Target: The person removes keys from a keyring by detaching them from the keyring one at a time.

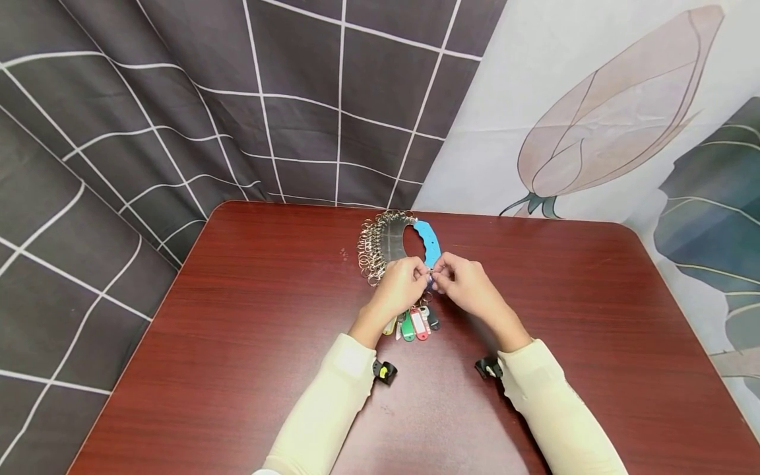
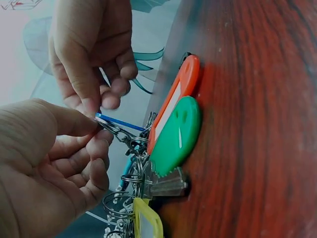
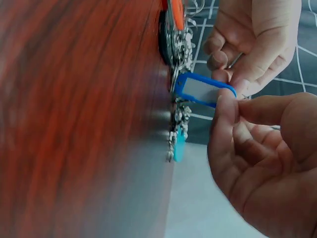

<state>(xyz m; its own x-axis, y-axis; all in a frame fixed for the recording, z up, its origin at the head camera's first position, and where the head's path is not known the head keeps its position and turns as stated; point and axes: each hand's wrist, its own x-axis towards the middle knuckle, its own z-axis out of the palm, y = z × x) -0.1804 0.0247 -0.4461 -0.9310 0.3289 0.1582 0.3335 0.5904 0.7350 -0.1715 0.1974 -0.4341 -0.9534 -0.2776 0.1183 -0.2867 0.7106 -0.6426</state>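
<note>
My right hand (image 1: pixel 469 287) pinches the end of a blue key tag (image 3: pixel 200 90) with a pale label, between thumb and fingers. Close against it, my left hand (image 1: pixel 400 287) pinches a small metal ring or clasp (image 2: pixel 118 131) at the same end of the tag. Both hands are above a large hoop-shaped key holder with a light blue handle (image 1: pixel 429 241) and a grey section (image 1: pixel 393 239). Many metal key rings (image 1: pixel 371 247) hang from its outer edge. The fingertips partly hide where tag and ring meet.
On the near side lie a green tag (image 2: pixel 177 136), a red tag (image 2: pixel 190 72), a yellow tag (image 2: pixel 157 222), a black item (image 1: pixel 434 321) and some keys. They rest on a reddish-brown wooden table (image 1: pixel 267 316). Behind its far edge hang a dark checked cloth (image 1: pixel 303 125) and a leaf-patterned cloth (image 1: pixel 493 132).
</note>
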